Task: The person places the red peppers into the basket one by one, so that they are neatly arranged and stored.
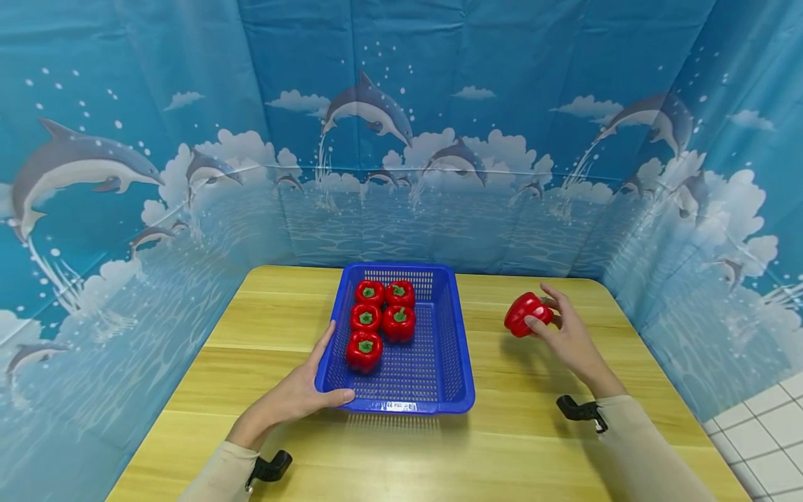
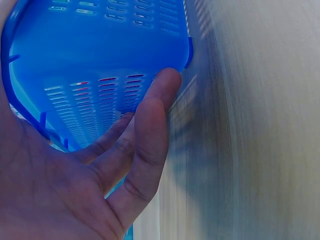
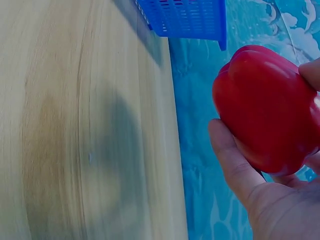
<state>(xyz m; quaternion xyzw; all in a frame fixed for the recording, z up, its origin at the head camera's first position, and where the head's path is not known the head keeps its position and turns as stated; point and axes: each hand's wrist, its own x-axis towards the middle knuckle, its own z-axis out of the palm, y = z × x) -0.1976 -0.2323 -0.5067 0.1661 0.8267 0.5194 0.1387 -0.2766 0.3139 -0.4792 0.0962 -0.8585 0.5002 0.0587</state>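
Note:
A blue plastic basket (image 1: 464,362) with slotted walls stands on the table, several red bell peppers (image 1: 365,351) in its left half with green stems up. My left hand (image 1: 300,394) holds the basket's near left corner, thumb along the front rim and index finger along the left side. Seen from the left wrist, the other bent fingers (image 2: 150,135) lie against the outer wall. To the right of the basket, my right hand (image 1: 567,338) grips another red bell pepper (image 1: 525,314) between thumb and fingers, tipped sideways above the table. From the right wrist, the pepper's smooth side (image 3: 265,110) shows.
The wooden table (image 1: 251,348) has its far edge close to a blue dolphin-print curtain (image 1: 414,223), which also rises at both sides. White tiles (image 1: 768,425) show at the lower right. A black wrist mount (image 1: 271,466) sits on each forearm.

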